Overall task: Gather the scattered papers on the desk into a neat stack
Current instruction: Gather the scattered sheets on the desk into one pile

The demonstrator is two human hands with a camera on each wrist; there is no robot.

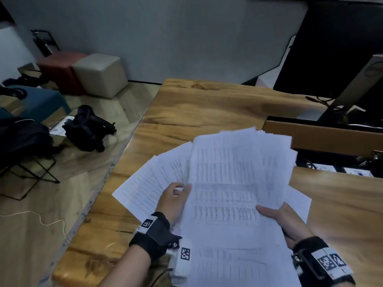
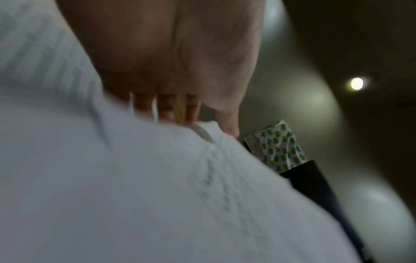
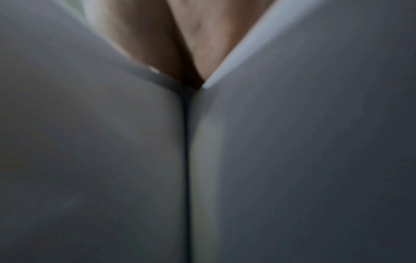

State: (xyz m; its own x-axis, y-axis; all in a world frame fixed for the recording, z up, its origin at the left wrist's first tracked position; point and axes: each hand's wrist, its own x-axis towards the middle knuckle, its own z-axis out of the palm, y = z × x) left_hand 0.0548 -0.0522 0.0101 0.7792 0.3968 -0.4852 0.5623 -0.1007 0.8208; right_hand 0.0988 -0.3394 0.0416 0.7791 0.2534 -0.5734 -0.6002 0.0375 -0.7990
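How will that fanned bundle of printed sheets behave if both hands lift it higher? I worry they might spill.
The papers are thin loose sheets, splayed unevenly, so they would probably droop at the free far edges. With nothing visibly binding them, some may slide out sideways. The left hand and right hand hold only the near end, so support looks limited.

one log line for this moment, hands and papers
left hand: grips papers | right hand: grips papers | papers: fanned, uneven, held above desk | stack: not yet squared
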